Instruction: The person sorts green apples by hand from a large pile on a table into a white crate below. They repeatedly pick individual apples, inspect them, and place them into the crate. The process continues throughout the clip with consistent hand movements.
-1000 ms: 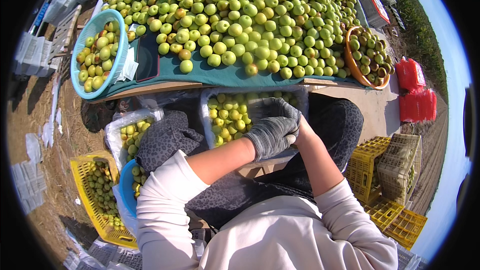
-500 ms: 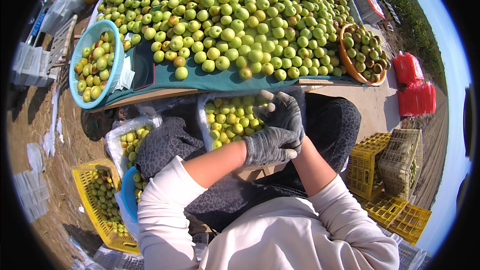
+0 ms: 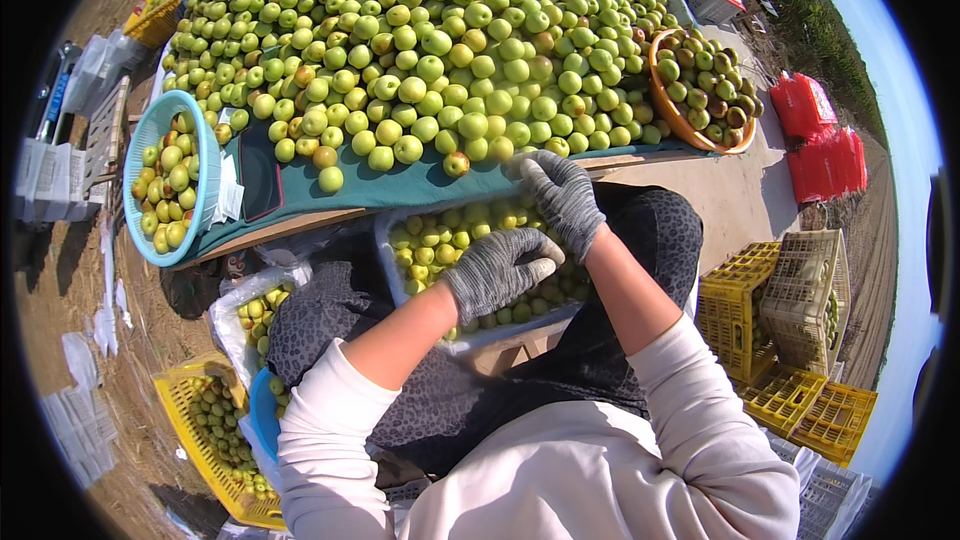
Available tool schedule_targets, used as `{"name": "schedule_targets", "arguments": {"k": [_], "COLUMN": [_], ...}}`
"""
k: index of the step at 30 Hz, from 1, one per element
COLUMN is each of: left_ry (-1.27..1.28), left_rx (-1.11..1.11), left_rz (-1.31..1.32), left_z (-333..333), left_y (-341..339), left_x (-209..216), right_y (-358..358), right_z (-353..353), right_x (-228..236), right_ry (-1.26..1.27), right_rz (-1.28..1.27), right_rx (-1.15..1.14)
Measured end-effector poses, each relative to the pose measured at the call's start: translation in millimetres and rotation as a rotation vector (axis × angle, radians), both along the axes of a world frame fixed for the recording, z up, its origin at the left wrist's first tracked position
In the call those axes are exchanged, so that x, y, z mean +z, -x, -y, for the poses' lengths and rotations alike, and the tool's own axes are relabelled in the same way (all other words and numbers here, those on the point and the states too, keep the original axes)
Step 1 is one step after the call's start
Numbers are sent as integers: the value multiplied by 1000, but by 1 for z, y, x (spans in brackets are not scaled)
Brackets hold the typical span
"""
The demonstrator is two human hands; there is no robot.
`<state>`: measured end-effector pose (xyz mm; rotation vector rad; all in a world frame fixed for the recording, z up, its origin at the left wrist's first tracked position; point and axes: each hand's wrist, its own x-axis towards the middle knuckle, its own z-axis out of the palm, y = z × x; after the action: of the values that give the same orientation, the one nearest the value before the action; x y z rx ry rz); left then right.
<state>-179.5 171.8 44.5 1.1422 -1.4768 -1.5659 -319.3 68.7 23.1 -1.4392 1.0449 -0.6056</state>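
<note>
Both my hands wear grey knit gloves with paler fingertips. My left hand (image 3: 500, 270) hovers over a plastic-lined crate (image 3: 388, 258) of small green-yellow apples (image 3: 424, 256) between my knees. Its fingers bend loosely, with a gap at the thumb and nothing visible in it. Farther forward and to the right, my right hand (image 3: 562, 198) is at the crate's far side, close to the table edge. Its fingers are slightly bent, and no apple shows in them. Beyond it lies a large heap of green apples (image 3: 420, 65) on a teal cloth (image 3: 360, 188).
A light-blue basin (image 3: 135, 155) of apples stands at the table's left, beside a dark flat panel (image 3: 260, 175). At the right is an orange basin (image 3: 668, 110). Yellow crates (image 3: 735, 315) and red packages (image 3: 828, 165) lie farther right; a yellow crate (image 3: 190, 420) of apples is lower left.
My hands were together, right hand against the left glove. They have parted: the left moved slightly left, the right forward toward the table edge. The view has shifted a little.
</note>
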Motion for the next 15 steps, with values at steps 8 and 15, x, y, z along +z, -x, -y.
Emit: {"name": "schedule_targets", "arguments": {"k": [8,15], "left_ry": [-46,-109], "left_rx": [461,417], "left_rz": [-39,-46], "left_z": [44,53], "left_y": [-41,-33], "left_x": [-6,-12], "right_y": [115,126], "right_z": [150,187], "right_x": [-9,-45], "right_ry": [566,351], "right_rz": [-1221,-1071], "right_rx": [-336,-342]}}
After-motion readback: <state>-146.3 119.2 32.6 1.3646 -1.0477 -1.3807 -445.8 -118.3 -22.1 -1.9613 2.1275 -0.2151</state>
